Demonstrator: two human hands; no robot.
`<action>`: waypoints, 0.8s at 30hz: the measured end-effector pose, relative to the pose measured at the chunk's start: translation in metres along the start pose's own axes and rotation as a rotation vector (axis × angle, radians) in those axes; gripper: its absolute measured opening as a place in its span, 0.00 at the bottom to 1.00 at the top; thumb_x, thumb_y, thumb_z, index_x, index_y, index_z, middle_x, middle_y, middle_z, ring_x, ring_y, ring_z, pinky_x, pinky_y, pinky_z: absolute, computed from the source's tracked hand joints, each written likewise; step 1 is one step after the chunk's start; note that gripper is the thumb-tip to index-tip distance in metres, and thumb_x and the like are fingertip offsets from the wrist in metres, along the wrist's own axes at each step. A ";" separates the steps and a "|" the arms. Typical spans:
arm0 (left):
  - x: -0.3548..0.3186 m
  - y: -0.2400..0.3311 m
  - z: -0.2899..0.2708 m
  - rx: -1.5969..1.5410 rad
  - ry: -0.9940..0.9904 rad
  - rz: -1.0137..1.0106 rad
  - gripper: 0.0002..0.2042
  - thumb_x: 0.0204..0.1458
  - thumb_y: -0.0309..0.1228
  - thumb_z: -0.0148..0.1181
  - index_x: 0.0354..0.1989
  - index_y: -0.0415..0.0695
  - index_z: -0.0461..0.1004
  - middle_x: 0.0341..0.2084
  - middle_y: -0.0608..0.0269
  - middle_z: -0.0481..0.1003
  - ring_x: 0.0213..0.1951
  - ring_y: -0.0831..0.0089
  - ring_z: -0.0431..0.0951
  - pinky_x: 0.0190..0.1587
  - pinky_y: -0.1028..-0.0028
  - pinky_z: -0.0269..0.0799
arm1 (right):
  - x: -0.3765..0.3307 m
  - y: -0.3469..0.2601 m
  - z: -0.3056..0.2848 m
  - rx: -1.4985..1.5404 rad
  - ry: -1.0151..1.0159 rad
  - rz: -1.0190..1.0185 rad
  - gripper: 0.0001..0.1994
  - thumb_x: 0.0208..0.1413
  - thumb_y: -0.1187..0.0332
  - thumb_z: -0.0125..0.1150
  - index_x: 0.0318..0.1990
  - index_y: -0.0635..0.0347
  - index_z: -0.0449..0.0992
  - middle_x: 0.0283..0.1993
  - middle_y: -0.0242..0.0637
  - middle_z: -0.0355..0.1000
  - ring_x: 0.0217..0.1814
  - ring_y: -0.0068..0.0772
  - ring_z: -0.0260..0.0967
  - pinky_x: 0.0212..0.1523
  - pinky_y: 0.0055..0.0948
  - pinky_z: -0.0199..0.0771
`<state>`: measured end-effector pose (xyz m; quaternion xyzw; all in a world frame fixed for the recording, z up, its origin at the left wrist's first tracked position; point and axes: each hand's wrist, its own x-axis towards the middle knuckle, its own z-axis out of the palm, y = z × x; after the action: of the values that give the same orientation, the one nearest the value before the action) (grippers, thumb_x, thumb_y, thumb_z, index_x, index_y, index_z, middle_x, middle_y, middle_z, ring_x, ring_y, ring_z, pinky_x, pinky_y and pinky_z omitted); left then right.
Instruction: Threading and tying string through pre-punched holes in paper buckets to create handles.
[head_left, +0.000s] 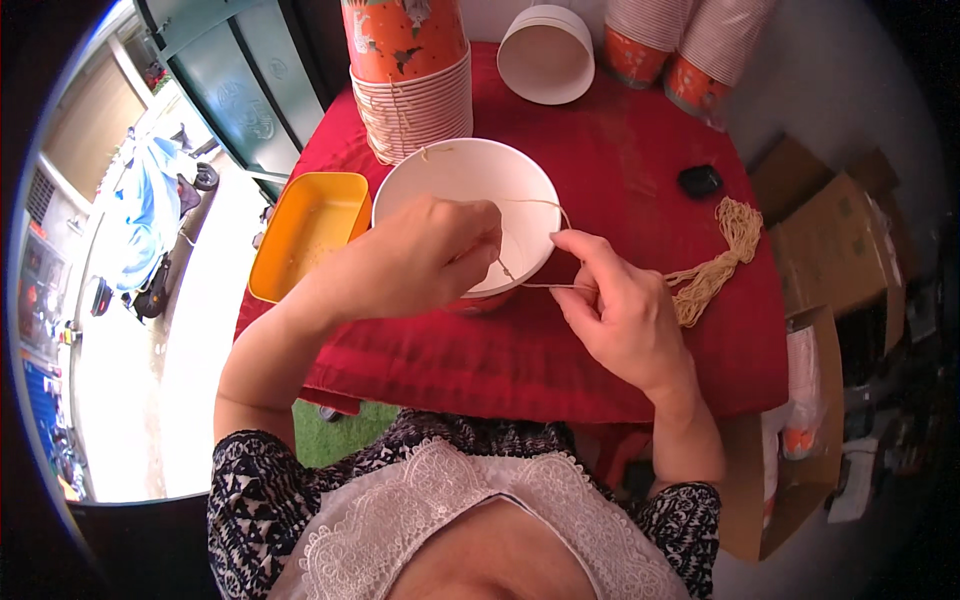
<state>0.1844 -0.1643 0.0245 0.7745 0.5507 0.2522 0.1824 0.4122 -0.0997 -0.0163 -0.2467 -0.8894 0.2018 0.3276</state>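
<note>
A paper bucket, white inside with an orange-red outside, stands upright in front of me on the red-clothed table. My left hand is closed over its opening, pinching a thin beige string. Along the bucket's right rim, my right hand pinches a length of the same string between thumb and fingers. One strand loops from the left hand across the opening to the right rim; another runs taut below it. A hank of beige string lies to the right, its strands reaching toward my right hand.
A stack of orange paper buckets rises behind. A yellow tray sits at left, a white bucket lies tipped at the back, near wrapped bucket stacks. A small black object lies right; cardboard boxes stand beyond.
</note>
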 end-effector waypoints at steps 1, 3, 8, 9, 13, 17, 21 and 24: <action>-0.002 0.001 0.002 0.002 0.001 0.003 0.03 0.51 0.24 0.58 0.31 0.37 0.72 0.25 0.54 0.75 0.29 0.62 0.76 0.34 0.67 0.71 | 0.005 -0.002 -0.004 -0.022 -0.005 -0.071 0.21 0.47 0.78 0.65 0.51 0.60 0.71 0.27 0.41 0.74 0.25 0.38 0.74 0.25 0.34 0.74; -0.006 0.003 0.006 0.016 0.033 0.006 0.03 0.52 0.23 0.56 0.30 0.37 0.71 0.25 0.55 0.74 0.29 0.62 0.76 0.34 0.67 0.71 | 0.014 0.004 -0.007 -0.116 -0.028 -0.215 0.22 0.46 0.77 0.66 0.52 0.59 0.73 0.31 0.41 0.74 0.28 0.43 0.73 0.28 0.37 0.73; -0.013 0.008 0.006 -0.045 0.047 -0.022 0.04 0.53 0.24 0.53 0.30 0.35 0.70 0.24 0.48 0.74 0.30 0.53 0.76 0.34 0.62 0.70 | 0.033 0.012 -0.010 -0.268 -0.271 -0.237 0.15 0.47 0.72 0.67 0.44 0.60 0.76 0.30 0.41 0.74 0.30 0.46 0.73 0.32 0.40 0.73; -0.013 0.009 0.006 -0.064 0.063 0.004 0.06 0.53 0.24 0.52 0.29 0.33 0.70 0.23 0.41 0.73 0.31 0.44 0.76 0.34 0.56 0.69 | 0.034 0.020 -0.004 -0.247 -0.237 -0.304 0.13 0.46 0.73 0.67 0.41 0.60 0.76 0.29 0.41 0.73 0.30 0.45 0.73 0.31 0.39 0.73; -0.011 0.006 0.004 -0.104 0.109 -0.021 0.06 0.54 0.24 0.52 0.30 0.33 0.71 0.22 0.42 0.73 0.30 0.46 0.76 0.33 0.58 0.70 | 0.037 0.033 0.003 -0.213 -0.136 -0.448 0.08 0.45 0.75 0.68 0.34 0.60 0.76 0.27 0.39 0.71 0.29 0.42 0.73 0.27 0.36 0.73; -0.005 0.002 0.001 -0.170 0.097 -0.081 0.07 0.55 0.26 0.53 0.33 0.32 0.72 0.22 0.47 0.75 0.28 0.54 0.78 0.33 0.64 0.72 | 0.041 0.033 0.009 -0.221 0.045 -0.550 0.05 0.47 0.75 0.61 0.25 0.59 0.70 0.20 0.38 0.67 0.22 0.38 0.73 0.20 0.33 0.74; 0.005 -0.003 0.003 -0.290 0.107 -0.147 0.08 0.56 0.26 0.53 0.34 0.31 0.73 0.21 0.51 0.77 0.26 0.64 0.79 0.31 0.68 0.74 | 0.035 0.029 0.007 -0.261 0.019 -0.509 0.06 0.45 0.74 0.65 0.29 0.59 0.73 0.23 0.38 0.68 0.23 0.39 0.72 0.22 0.34 0.74; 0.006 -0.008 0.006 -0.373 0.093 -0.192 0.09 0.57 0.26 0.53 0.33 0.31 0.73 0.19 0.55 0.76 0.23 0.69 0.78 0.28 0.70 0.73 | 0.034 0.021 0.005 -0.197 -0.047 -0.471 0.09 0.45 0.74 0.67 0.35 0.60 0.76 0.24 0.40 0.71 0.24 0.41 0.72 0.24 0.35 0.73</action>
<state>0.1838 -0.1557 0.0160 0.6590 0.5735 0.3667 0.3199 0.3933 -0.0644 -0.0146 -0.0588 -0.9451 0.0380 0.3191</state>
